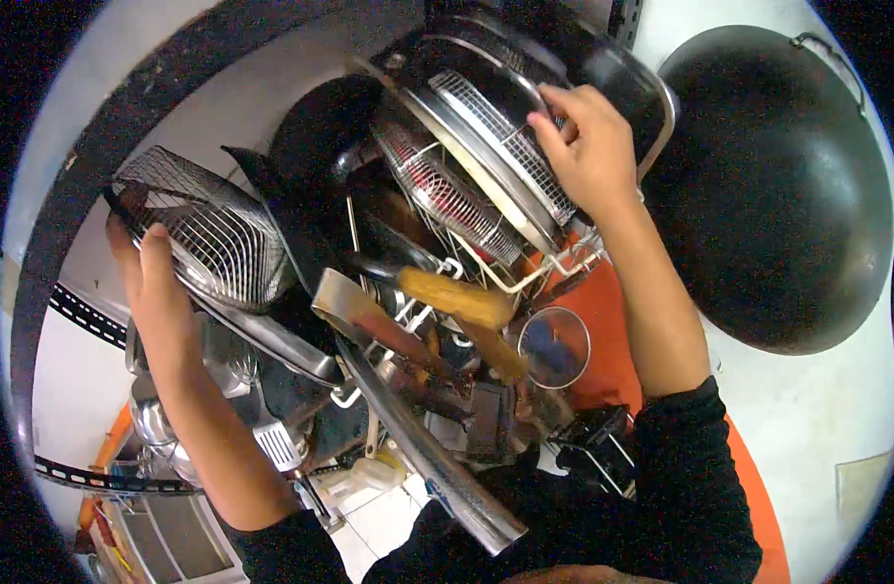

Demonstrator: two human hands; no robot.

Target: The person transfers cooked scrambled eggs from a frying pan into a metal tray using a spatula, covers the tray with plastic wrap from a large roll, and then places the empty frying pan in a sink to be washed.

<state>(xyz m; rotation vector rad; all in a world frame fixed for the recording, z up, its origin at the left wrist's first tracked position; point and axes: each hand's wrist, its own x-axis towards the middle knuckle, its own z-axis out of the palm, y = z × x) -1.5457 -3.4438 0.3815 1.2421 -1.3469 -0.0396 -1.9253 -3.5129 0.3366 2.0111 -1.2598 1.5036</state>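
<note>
My left hand (160, 302) grips the rim of a shallow metal tray (276, 343), thumb on top and the other fingers partly hidden behind. Black and silver wire mesh baskets (223, 243) lie in or against this tray. Farther right, my right hand (595, 146) has its thumb and fingers closed on the rim of a dark pan (491, 63) at the back of a leaning stack. Below that hand, a wire grid (505, 141) and a round wire strainer (447, 200) stand tilted on edge with several metal rims between them.
A large black wok (773, 195) leans against the white wall at right. Towards me project a wooden handle (456, 297) and a long steel handle (437, 457). A slotted turner (276, 443) hangs at lower left. Something orange (602, 336) shows beside my right forearm.
</note>
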